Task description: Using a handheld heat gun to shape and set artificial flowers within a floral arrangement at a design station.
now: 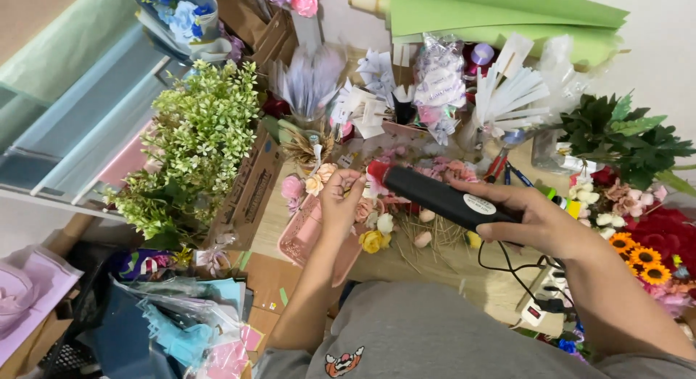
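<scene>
Glue gun: a black glue gun [442, 199] lies across the middle of the view above the worktable, its nozzle end pointing left toward the small flower [374, 182] held there; a black cord [511, 272] trails down from its rear.
Right hand: the right hand [533, 218] is wrapped around the rear of the glue gun, fingers curled under the body, thumb on top.
Left hand: the left hand [341, 199] is closed in a pinch, fingertips pressed together on the small flower, just at the gun's tip; how much of the flower sits inside the pinch cannot be told.
Doing it well: judging from the pose, the nozzle should meet the flower's base rather than the fingertips, the pinch staying back from the tip, and the cord kept slack so it does not tug the aim.
Beneath the hands: a pink tray [308, 238] holds loose flower heads in pink, cream and yellow, with dry straw [428, 238] beside it.
To the left: a bushy green-and-white leafy plant [196, 143] stands by a cardboard box [254, 190].
To the right: sunflowers [641, 256], red blooms and dark green foliage [627, 136].
Behind: white paper fans [507, 89] and rolls of green wrapping paper [500, 13].
Near edge: a white power strip [544, 303] takes the cord.
</scene>
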